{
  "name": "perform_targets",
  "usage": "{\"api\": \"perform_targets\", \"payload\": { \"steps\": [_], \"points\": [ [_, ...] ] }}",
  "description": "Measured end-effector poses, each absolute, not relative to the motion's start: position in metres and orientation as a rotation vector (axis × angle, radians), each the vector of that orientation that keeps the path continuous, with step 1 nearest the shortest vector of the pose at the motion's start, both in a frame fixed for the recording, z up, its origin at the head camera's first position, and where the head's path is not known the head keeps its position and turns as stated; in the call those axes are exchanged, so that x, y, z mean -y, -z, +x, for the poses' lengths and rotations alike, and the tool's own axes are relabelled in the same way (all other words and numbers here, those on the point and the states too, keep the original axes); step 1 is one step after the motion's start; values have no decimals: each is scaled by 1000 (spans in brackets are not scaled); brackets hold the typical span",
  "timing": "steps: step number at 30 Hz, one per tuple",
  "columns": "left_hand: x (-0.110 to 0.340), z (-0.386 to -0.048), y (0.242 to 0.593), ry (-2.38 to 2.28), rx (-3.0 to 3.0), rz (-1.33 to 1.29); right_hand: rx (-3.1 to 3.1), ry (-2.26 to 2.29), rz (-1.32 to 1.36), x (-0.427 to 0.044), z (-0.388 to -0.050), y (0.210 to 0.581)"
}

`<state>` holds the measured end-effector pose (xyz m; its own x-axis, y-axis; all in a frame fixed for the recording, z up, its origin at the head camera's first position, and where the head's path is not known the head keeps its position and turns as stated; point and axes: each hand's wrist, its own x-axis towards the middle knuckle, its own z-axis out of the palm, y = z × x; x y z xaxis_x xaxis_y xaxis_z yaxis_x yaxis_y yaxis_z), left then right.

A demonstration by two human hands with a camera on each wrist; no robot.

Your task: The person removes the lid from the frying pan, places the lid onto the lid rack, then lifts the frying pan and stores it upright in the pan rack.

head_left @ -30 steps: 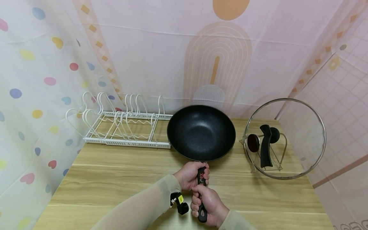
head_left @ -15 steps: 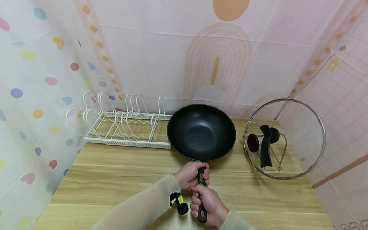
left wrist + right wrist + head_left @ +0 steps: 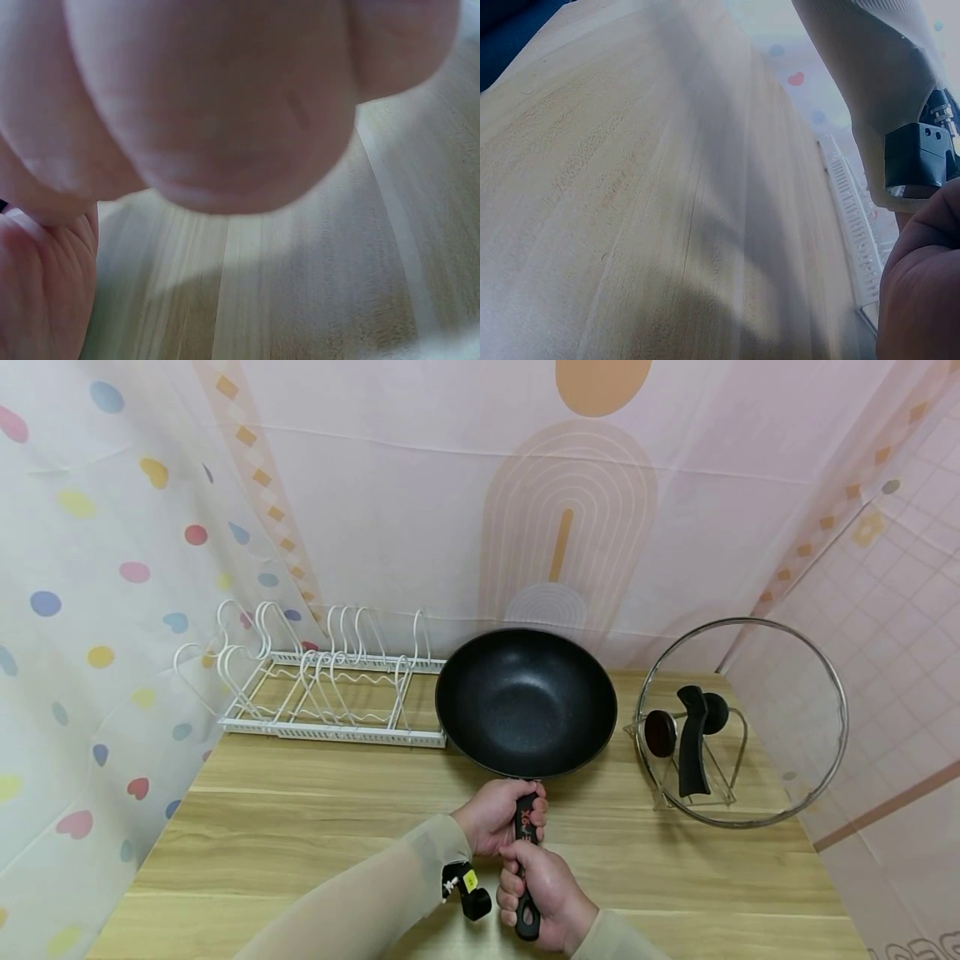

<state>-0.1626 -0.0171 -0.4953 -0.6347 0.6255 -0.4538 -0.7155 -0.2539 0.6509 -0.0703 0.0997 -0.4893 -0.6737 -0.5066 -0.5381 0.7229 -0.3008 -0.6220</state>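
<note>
A black wok [image 3: 525, 702] with its inside facing up is in the middle of the head view, its black handle [image 3: 527, 914] pointing toward the person. The left hand [image 3: 495, 817] grips the handle close to the pan. Just below it, the right hand [image 3: 546, 893] curls round the lower part, and the handle's looped end shows beneath the fingers. In the left wrist view, large blurred fingers [image 3: 217, 112] fill the top. Part of a hand [image 3: 922, 292] shows at the right edge of the right wrist view.
Left of the wok stands a white wire rack [image 3: 360, 737], its end beside the wok's rim. On the right, a small wire stand [image 3: 738, 756] holds a large glass lid [image 3: 787, 718] upright, with black knobs and a black handle piece. A patterned curtain [image 3: 420, 527] hangs behind the wooden table [image 3: 315, 793].
The wok's far rim sits slightly higher in the head view than before. Both hands keep their grip on the handle in nearly the same place.
</note>
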Motion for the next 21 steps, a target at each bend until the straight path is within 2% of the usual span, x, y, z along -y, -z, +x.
{"api": "perform_targets", "payload": {
  "steps": [21],
  "points": [
    [18, -164, 488, -1973, -1088, -99, -1144, 2019, 287, -101, -71, 482]
  ]
}}
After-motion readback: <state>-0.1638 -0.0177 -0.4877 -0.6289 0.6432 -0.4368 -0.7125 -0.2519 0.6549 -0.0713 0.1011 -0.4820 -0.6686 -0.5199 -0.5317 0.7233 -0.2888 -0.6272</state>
